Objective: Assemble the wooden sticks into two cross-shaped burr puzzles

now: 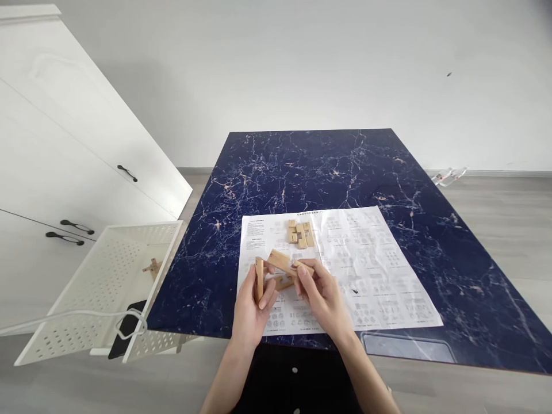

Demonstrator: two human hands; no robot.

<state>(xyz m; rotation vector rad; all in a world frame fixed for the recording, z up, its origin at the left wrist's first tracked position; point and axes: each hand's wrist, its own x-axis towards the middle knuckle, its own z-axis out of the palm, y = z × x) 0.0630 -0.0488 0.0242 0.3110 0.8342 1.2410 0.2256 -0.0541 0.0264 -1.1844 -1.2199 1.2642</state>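
Observation:
My left hand (255,299) is closed round an upright wooden puzzle piece (259,280), pinched between thumb and fingers. In my right hand (318,290), thumb and fingertips grip a second wooden puzzle piece (280,260), which slants up to the left; a shorter bit of wood shows at those fingertips. Another notched wooden piece (283,282) lies low between the hands, partly covered by the fingers. Beyond them, a cluster of interlocked wooden blocks (301,234) rests on a printed instruction sheet (379,270) with rows of small diagrams.
The sheet lies on a dark blue marbled table (302,167). A white perforated basket (90,287) stands at the left, with a wooden piece (153,268) and a black item (127,328) inside. A white cable (77,313) crosses it. White cabinets (77,132) rise behind.

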